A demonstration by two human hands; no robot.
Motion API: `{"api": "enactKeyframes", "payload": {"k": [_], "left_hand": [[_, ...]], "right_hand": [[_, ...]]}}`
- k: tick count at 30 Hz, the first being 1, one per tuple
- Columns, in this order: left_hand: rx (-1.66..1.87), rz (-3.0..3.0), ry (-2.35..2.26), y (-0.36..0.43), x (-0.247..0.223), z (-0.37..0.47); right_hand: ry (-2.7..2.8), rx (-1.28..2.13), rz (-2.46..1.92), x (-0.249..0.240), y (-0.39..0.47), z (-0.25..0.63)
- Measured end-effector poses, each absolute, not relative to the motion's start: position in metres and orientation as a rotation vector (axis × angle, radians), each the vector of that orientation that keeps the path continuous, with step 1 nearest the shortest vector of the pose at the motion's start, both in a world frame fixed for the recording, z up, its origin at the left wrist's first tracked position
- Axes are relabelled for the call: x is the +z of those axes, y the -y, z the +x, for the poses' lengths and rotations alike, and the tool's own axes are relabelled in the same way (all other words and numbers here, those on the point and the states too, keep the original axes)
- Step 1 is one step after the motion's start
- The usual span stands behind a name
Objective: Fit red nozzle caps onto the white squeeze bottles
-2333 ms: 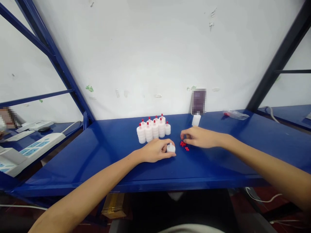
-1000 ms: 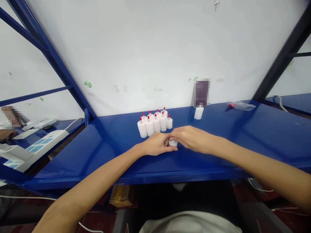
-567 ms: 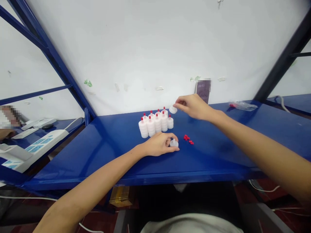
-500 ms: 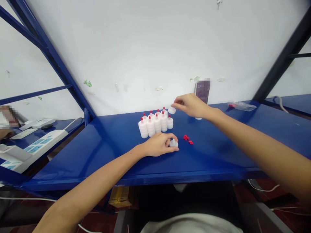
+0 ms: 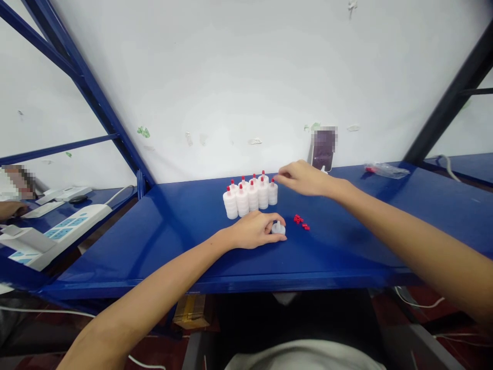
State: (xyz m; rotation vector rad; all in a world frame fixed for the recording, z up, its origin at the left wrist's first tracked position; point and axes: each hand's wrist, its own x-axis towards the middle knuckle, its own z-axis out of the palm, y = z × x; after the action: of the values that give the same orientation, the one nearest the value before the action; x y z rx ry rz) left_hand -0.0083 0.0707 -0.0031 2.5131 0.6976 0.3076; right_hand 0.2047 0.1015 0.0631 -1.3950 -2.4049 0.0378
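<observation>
My left hand [image 5: 260, 229] rests on the blue table [image 5: 185, 262], its thumb and fingers curled round a white round piece with a nozzle [image 5: 278, 229]. Behind it stand rows of stacked white round pieces [image 5: 252, 198], the top ones with red tips. My right hand [image 5: 298, 176] is at the right end of these stacks, fingers pinched by the red tip [image 5: 273, 181] of the rightmost front stack. Several small red caps [image 5: 299, 219] lie to the right of my left hand.
A phone [image 5: 323, 149] leans upright by the wall behind my right hand. A clear plastic bag [image 5: 387, 170] with something red lies at the back right. On the left are a white power strip [image 5: 73, 228] and part of another person's hand [image 5: 12, 209].
My right hand has lowered a white piece from the air onto the rightmost front stack, which is now taller and red-tipped. My left hand keeps its hold. A person's hand has appeared at far left.
</observation>
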Motion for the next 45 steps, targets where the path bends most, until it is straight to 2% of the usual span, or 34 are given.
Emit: {"api": "enactKeyframes", "payload": {"k": [7,14,18,23,25,40,45], "left_hand": [[0.315,2.504,-0.700,-0.070,-0.004,-0.007],[0.320,2.514,-0.705,-0.071,-0.005,-0.008],[0.321,2.518,-0.715,-0.071,-0.005,-0.008],[0.315,2.520,-0.703,-0.070,-0.004,-0.008],[0.320,2.516,-0.705,-0.070,-0.004,-0.008],[0.336,2.379,-0.702,-0.071,-0.005,-0.007],[0.328,2.417,-0.727,-0.072,-0.006,-0.007]], "right_hand": [[2.676,0.479,-1.346,0.033,-0.064,0.248],[2.680,0.383,-1.189,0.018,-0.063,0.251],[2.426,0.301,-1.222,0.021,-0.056,0.236],[2.230,0.611,-1.130,0.029,-0.033,0.206],[2.264,0.628,-1.111,0.029,-0.028,0.200],[2.387,0.365,-1.129,0.015,-0.024,0.193],[2.731,-0.157,-1.130,0.016,-0.024,0.190]]}}
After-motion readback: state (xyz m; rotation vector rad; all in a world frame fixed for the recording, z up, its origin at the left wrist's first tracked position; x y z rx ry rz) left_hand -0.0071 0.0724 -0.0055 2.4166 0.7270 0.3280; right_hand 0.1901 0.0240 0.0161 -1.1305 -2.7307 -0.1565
